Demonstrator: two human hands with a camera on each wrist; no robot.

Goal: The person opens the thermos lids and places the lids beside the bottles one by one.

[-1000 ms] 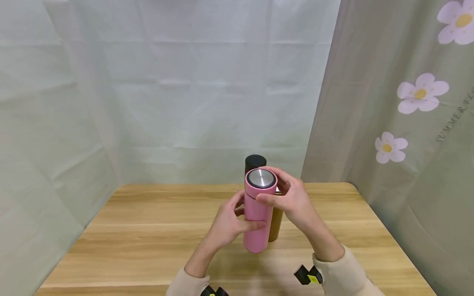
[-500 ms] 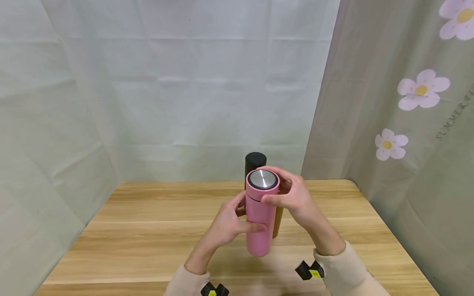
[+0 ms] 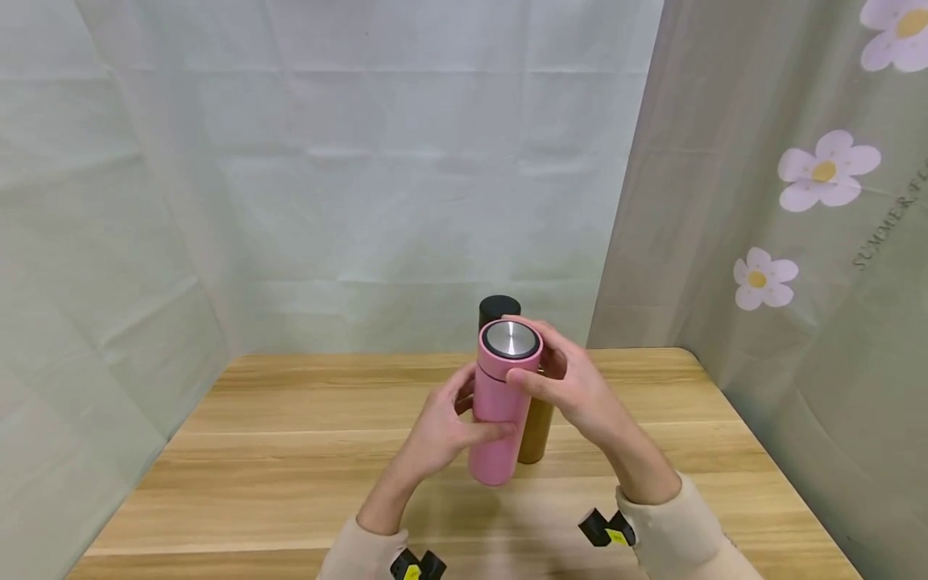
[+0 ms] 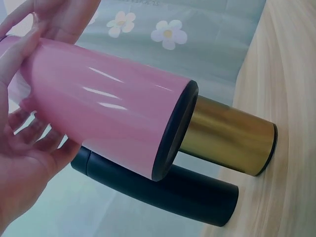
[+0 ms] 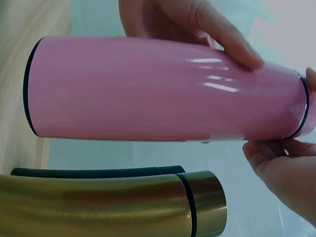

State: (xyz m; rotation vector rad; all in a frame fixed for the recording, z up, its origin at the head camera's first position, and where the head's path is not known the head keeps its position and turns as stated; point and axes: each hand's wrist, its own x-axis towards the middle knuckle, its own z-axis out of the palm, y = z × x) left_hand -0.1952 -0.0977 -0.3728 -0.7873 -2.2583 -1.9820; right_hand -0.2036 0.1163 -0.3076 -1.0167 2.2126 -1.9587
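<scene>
A pink thermos bottle (image 3: 496,407) with a silver-topped lid (image 3: 511,339) is held off the table, slightly tilted. My left hand (image 3: 442,425) grips its body, thumb across the near side. Up at the lid end, my right hand (image 3: 578,388) holds it with the thumb in front and the fingers behind. In the left wrist view, the black-rimmed base of the pink bottle (image 4: 108,98) hangs clear of the table. Behind it stand a gold thermos bottle (image 4: 229,136) and a black thermos bottle (image 4: 163,190), both upright and partly hidden in the head view.
The wooden table (image 3: 290,475) stretches to both sides of the bottles. A pale curtain (image 3: 406,201) hangs along its back edge, and a flowered curtain (image 3: 696,266) borders the right side. Black wrist cameras (image 3: 607,529) sit at both sleeves.
Both hands first bring the pink bottle slightly down and right, then back up and left. Its base now tilts more to the left. The gold and black bottles stay in place.
</scene>
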